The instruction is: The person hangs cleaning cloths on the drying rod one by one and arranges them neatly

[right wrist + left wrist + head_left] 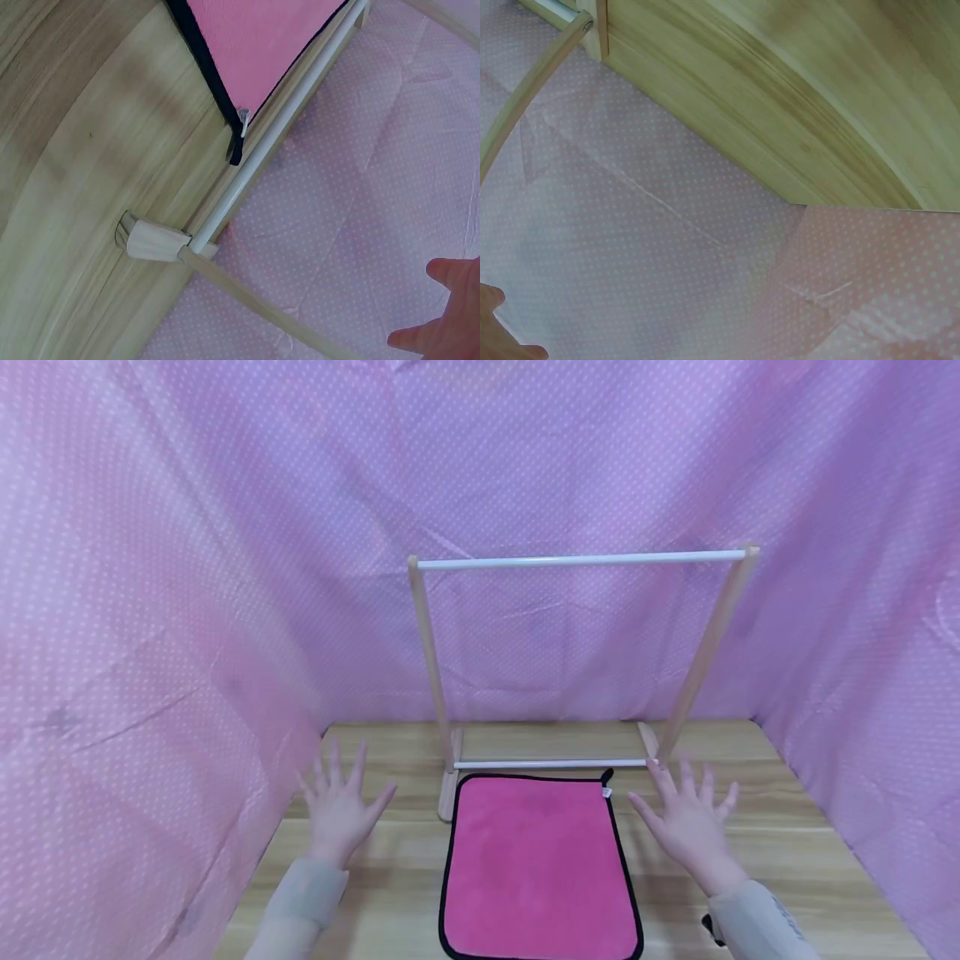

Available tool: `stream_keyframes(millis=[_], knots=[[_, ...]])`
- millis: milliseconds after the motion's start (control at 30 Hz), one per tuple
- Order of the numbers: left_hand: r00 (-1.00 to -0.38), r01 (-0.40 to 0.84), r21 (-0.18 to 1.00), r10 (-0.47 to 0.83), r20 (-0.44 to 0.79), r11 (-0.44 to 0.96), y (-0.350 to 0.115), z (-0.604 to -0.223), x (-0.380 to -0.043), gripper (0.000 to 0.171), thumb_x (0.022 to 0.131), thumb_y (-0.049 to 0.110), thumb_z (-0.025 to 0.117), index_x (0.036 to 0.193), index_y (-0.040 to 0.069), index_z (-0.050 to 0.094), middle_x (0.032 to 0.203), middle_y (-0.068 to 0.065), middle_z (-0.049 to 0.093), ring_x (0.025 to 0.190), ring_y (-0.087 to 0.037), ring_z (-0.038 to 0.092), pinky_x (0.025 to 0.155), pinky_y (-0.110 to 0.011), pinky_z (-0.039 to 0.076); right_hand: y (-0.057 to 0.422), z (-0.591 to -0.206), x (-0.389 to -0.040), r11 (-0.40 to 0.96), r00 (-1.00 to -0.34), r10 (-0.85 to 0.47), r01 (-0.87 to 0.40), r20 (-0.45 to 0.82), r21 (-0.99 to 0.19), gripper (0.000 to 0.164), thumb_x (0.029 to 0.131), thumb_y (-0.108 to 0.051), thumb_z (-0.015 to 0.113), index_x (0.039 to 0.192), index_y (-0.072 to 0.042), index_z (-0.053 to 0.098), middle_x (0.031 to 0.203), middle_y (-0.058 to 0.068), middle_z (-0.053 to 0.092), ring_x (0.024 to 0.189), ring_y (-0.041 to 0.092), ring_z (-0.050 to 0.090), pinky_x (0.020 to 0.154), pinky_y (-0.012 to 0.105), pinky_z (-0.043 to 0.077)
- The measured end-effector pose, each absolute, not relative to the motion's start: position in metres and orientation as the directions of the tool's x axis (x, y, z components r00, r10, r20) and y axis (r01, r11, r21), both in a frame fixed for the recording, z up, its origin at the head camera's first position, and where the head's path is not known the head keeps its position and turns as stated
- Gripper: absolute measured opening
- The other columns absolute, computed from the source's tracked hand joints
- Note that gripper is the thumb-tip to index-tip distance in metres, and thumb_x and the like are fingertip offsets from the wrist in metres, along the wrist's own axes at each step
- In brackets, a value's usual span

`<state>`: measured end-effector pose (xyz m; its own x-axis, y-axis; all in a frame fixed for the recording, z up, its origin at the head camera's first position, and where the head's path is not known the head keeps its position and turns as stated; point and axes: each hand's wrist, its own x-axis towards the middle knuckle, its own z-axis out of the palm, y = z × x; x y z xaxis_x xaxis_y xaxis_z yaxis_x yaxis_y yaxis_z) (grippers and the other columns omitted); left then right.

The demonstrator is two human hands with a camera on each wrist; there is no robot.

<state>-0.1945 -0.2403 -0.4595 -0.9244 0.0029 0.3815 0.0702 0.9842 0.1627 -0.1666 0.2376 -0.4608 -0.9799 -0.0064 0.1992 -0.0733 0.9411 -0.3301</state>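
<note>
A pink cloth (540, 868) with a black border lies flat on the wooden table. Its far right corner carries a black loop and a small white tag (244, 120). To the left of the cloth, my left hand (337, 814) has its fingers spread and holds nothing. My right hand (690, 827) is likewise spread and bare, on the cloth's right side; its index fingertip overlaps the foot of the rack's right post in the head view. Behind the cloth stands a wooden rack (581, 561) with a white bar across the top and another low down.
Pale wooden feet (157, 241) of the rack rest on the table (397, 877), the left one beside the cloth's far left corner. Pink dotted sheeting (525, 468) hangs behind the table and along both sides.
</note>
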Motion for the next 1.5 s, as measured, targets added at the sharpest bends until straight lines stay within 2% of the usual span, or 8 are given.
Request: stream_keyframes(millis=[167, 367, 533, 733, 833, 1067, 1333, 1500], knots=[[-0.91, 0.101, 0.198, 0.011, 0.414, 0.975, -0.234, -0.453, -0.204, 0.085, 0.085, 0.062, 0.052, 0.15, 0.013, 0.025, 0.152, -0.031, 0.014, 0.139, -0.053, 0.005, 0.108, -0.073, -0.001, 0.232, -0.463, -0.17, 0.939, -0.973, -0.018, -0.095, 0.229, -0.33, 0.069, 0.093, -0.058, 0.043, 0.146, -0.014, 0.032, 0.149, 0.035, 0.015, 0.131, 0.066, 0.004, 0.099, 0.074, -0.022], [-0.886, 0.132, 0.239, 0.006, 0.464, 0.962, -0.229, -0.449, -0.213, 0.082, 0.084, 0.052, 0.059, 0.148, 0.01, 0.028, 0.149, -0.03, 0.021, 0.135, -0.05, 0.02, 0.109, -0.07, 0.016, 0.224, -0.468, -0.172, 0.941, -0.973, -0.039, -0.113, 0.229, -0.318, 0.068, 0.093, -0.056, 0.045, 0.147, -0.017, 0.032, 0.152, 0.031, 0.013, 0.131, 0.065, 0.007, 0.1, 0.076, -0.016], [-0.899, 0.161, 0.356, -0.012, 0.438, 0.921, -0.222, -0.442, -0.223, 0.08, 0.087, 0.047, 0.06, 0.148, 0.008, 0.027, 0.148, -0.031, 0.023, 0.132, -0.051, 0.027, 0.108, -0.065, 0.027, 0.214, -0.47, -0.171, 0.937, -0.972, -0.049, -0.125, 0.231, -0.326, 0.068, 0.092, -0.058, 0.046, 0.146, -0.017, 0.036, 0.151, 0.032, 0.014, 0.132, 0.063, 0.01, 0.102, 0.077, -0.011], [-0.924, 0.192, 0.549, -0.039, 0.381, 0.813, -0.211, -0.425, -0.238, 0.077, 0.09, 0.041, 0.061, 0.149, 0.008, 0.024, 0.151, -0.025, 0.022, 0.136, -0.046, 0.025, 0.109, -0.065, 0.027, 0.202, -0.476, -0.172, 0.938, -0.963, -0.075, -0.156, 0.258, -0.309, 0.065, 0.09, -0.056, 0.051, 0.141, -0.017, 0.043, 0.148, 0.031, 0.025, 0.134, 0.058, 0.015, 0.102, 0.078, -0.001], [-0.931, 0.204, 0.625, -0.048, 0.362, 0.754, -0.207, -0.419, -0.245, 0.076, 0.091, 0.038, 0.06, 0.15, 0.009, 0.022, 0.151, -0.021, 0.022, 0.137, -0.043, 0.025, 0.11, -0.064, 0.026, 0.197, -0.479, -0.172, 0.935, -0.966, -0.089, -0.165, 0.243, -0.314, 0.064, 0.091, -0.056, 0.05, 0.142, -0.017, 0.043, 0.148, 0.029, 0.025, 0.134, 0.058, 0.014, 0.102, 0.078, -0.001], [-0.914, 0.298, 0.784, -0.074, 0.399, 0.545, -0.196, -0.405, -0.267, 0.066, 0.092, 0.025, 0.062, 0.147, 0.007, 0.028, 0.147, -0.02, 0.029, 0.133, -0.036, 0.034, 0.112, -0.053, 0.031, 0.182, -0.491, -0.173, 0.939, -0.963, -0.119, -0.188, 0.24, -0.288, 0.065, 0.09, -0.055, 0.052, 0.142, -0.017, 0.044, 0.148, 0.029, 0.025, 0.132, 0.055, 0.022, 0.105, 0.075, 0.006], [-0.908, 0.366, 0.881, -0.094, 0.409, 0.299, -0.179, -0.384, -0.293, 0.069, 0.089, 0.012, 0.066, 0.146, 0.004, 0.028, 0.143, -0.018, 0.035, 0.133, -0.035, 0.035, 0.112, -0.045, 0.035, 0.169, -0.512, -0.172, 0.931, -0.943, -0.167, -0.247, 0.288, -0.269, 0.064, 0.086, -0.053, 0.059, 0.135, -0.013, 0.052, 0.145, 0.029, 0.031, 0.128, 0.053, 0.028, 0.103, 0.071, 0.017], [-0.903, 0.386, 0.893, -0.105, 0.417, 0.231, -0.171, -0.373, -0.303, 0.072, 0.085, 0.003, 0.067, 0.145, 0.0, 0.027, 0.142, -0.021, 0.035, 0.132, -0.036, 0.036, 0.111, -0.046, 0.036, 0.161, -0.513, -0.172, 0.922, -0.94, -0.195, -0.273, 0.28, -0.275, 0.062, 0.086, -0.051, 0.06, 0.134, -0.012, 0.054, 0.145, 0.029, 0.032, 0.128, 0.052, 0.032, 0.104, 0.069, 0.022]])
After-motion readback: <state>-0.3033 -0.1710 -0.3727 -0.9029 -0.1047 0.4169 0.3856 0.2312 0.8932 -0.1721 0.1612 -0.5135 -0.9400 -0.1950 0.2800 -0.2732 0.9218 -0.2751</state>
